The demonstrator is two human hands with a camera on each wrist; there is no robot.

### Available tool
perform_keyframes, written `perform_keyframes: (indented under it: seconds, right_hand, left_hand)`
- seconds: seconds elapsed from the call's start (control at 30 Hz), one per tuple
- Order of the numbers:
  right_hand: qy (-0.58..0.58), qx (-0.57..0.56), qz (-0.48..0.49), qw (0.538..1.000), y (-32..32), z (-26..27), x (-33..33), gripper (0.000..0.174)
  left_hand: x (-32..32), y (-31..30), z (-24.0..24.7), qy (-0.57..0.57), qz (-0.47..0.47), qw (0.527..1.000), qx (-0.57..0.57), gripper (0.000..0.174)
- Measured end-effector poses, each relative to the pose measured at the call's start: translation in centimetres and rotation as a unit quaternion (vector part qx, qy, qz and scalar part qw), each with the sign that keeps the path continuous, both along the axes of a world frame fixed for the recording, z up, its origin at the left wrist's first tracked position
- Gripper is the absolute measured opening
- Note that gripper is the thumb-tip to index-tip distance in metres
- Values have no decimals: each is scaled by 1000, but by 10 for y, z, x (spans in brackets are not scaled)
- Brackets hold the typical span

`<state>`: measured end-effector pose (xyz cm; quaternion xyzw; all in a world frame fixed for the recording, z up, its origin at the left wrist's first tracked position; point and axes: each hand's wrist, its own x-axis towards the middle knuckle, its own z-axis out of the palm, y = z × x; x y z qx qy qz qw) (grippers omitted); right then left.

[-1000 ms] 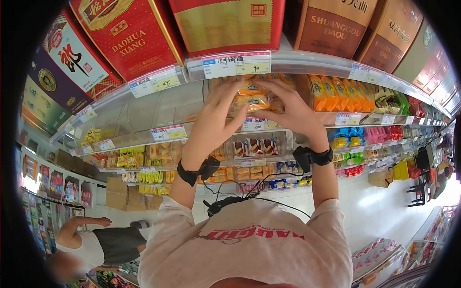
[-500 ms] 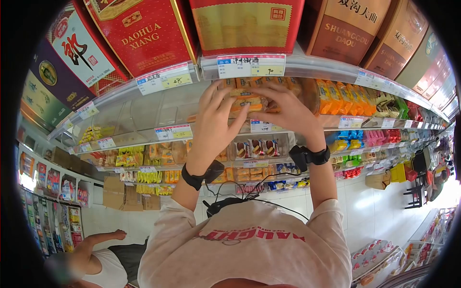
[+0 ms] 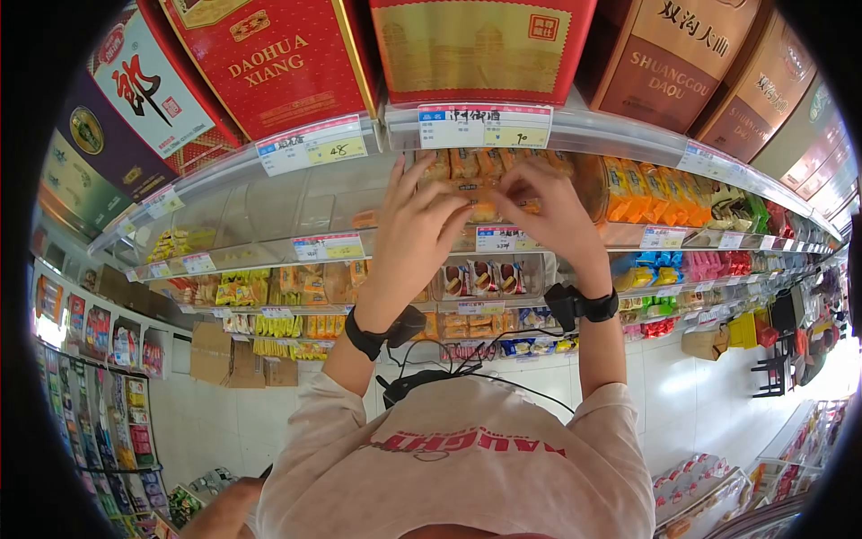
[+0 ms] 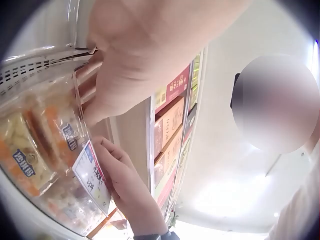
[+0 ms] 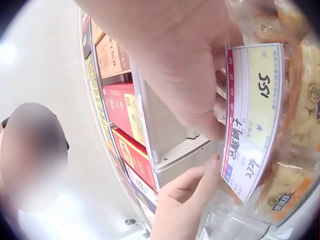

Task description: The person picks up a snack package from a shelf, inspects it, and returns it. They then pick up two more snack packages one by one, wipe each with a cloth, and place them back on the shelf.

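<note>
Several wrapped snack packs in clear and orange film fill a see-through shelf bin under the upper ledge. My left hand reaches in from the left; its index finger and thumb tips come close together beside the front pack. Opposite it, my right hand has bent fingers at the pack's right side. I cannot tell whether the right fingers pinch the wrapper. In the right wrist view, a price tag on the bin's front hides part of the right fingertips. The left wrist view shows packs behind the clear front.
Boxed liquor stands on the ledge just above my hands. Bright orange packs fill the bin to the right. A clear bin lies to the left. Lower shelves hold more snacks. Cardboard boxes sit on the floor.
My hands have drawn their fingers in from a spread over the packs, the right fingers bending more. The view has shifted slightly left. A person at lower left has moved mostly out of view.
</note>
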<state>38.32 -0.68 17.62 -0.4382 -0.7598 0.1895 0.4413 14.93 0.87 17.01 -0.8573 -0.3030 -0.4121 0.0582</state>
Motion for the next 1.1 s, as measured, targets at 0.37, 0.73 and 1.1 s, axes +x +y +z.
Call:
perform_keyframes:
  seconds: [0.37,0.73,1.1]
  right_hand:
    - [36,-52,-18,998,-1,4,-2,16]
    - [-108,-48,-71,990,-6,4,-12,24]
    - [39,-179,36,982,13,-7,3,30]
  left_hand:
    - [5,-23,4,1,4,1000,5,20]
    - [-49,-55,-9,-60,-120,989,-67,7]
    - [-103,-66,-37,-72,-73,984,-144,7]
